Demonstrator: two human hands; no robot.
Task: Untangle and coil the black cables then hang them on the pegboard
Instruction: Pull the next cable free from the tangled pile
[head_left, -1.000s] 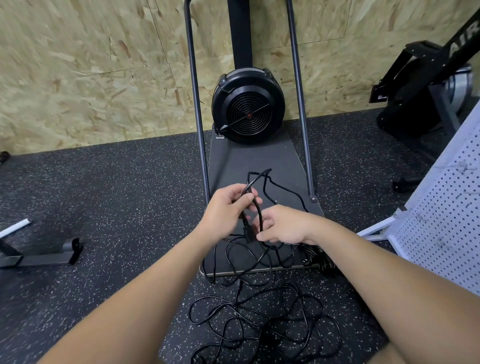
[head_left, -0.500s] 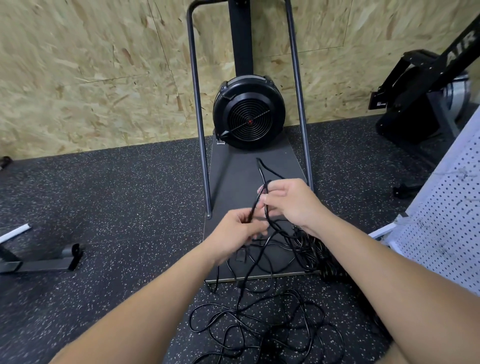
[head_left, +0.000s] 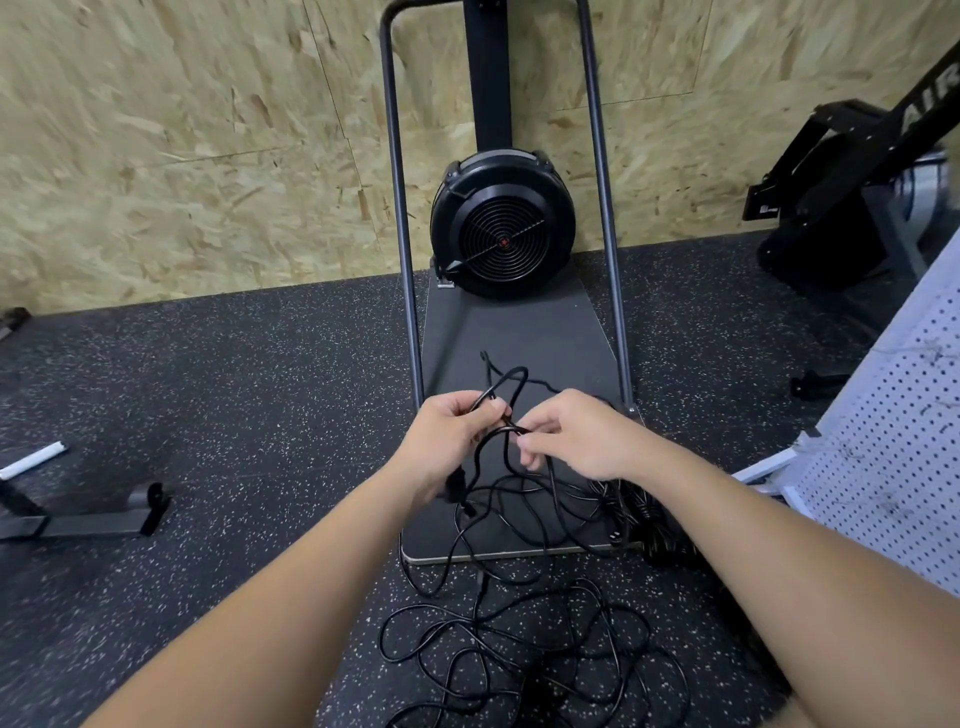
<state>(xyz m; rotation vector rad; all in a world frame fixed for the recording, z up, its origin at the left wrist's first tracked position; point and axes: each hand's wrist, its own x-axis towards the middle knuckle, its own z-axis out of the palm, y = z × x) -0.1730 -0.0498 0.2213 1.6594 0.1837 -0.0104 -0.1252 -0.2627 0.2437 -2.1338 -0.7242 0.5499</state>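
Note:
A tangle of thin black cables (head_left: 524, 649) lies on the speckled floor in front of me and runs up onto a grey platform. My left hand (head_left: 447, 441) grips a raised loop of the cable, with a black plug hanging just below its wrist. My right hand (head_left: 576, 436) pinches the same cable close beside the left hand. The loop arches a little above both hands. The white pegboard (head_left: 893, 467) leans at the right edge.
A fan machine (head_left: 503, 223) stands on the grey platform (head_left: 550, 332), between two upright metal rails, against the chipboard wall. A black exercise machine (head_left: 852, 197) sits at the far right. A metal floor bracket (head_left: 83, 519) lies at the left.
My right hand has come down from its raised position and now meets the left hand, which has risen a little. The lifted cable loop is lower and shorter.

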